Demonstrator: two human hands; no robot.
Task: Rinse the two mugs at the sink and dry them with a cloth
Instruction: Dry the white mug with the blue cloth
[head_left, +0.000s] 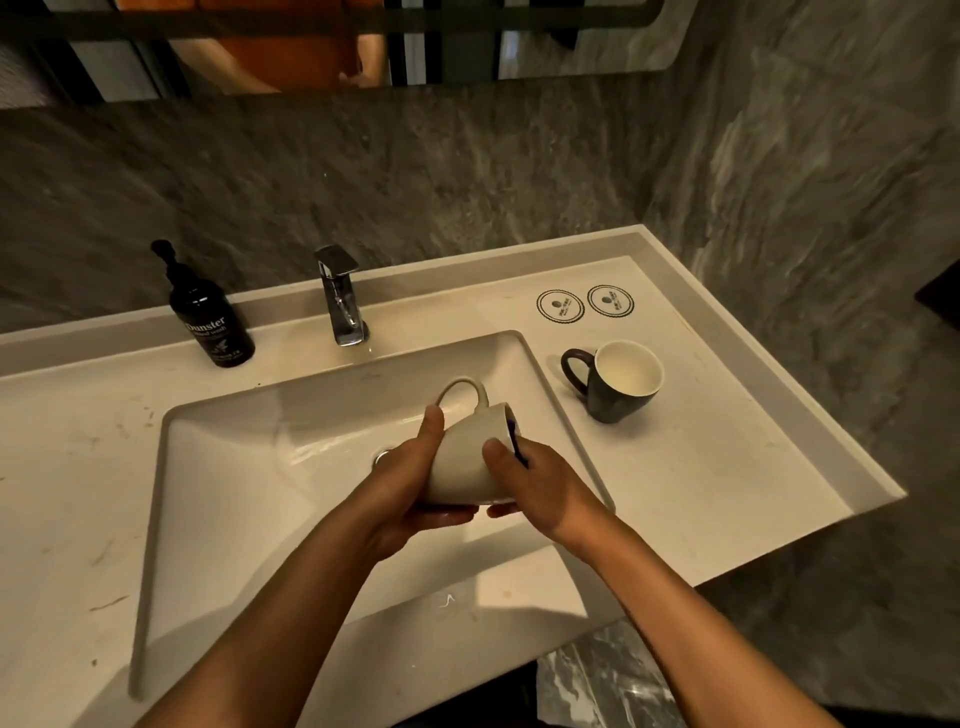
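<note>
I saw the white mug (467, 457) tipped sideways over the sink (218, 447), left hand (410, 483) cupping its base, right hand (535, 478) gripping the rim. Dark mug (621, 387) stood upright on the counter. Glazed ceramic, probably wet, slick, breakable; I'd grip body or handle.

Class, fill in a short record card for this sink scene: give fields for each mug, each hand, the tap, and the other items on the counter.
white mug: tipped on its side over the sink basin, handle pointing away
left hand: grips the mug's base end
right hand: holds the mug's rim end
dark mug: upright on the counter right of the basin, white inside, handle to the left
tap: no water visible
soap bottle: left of the tap
coasters: two, behind the dark mug
cloth: not visible
</note>
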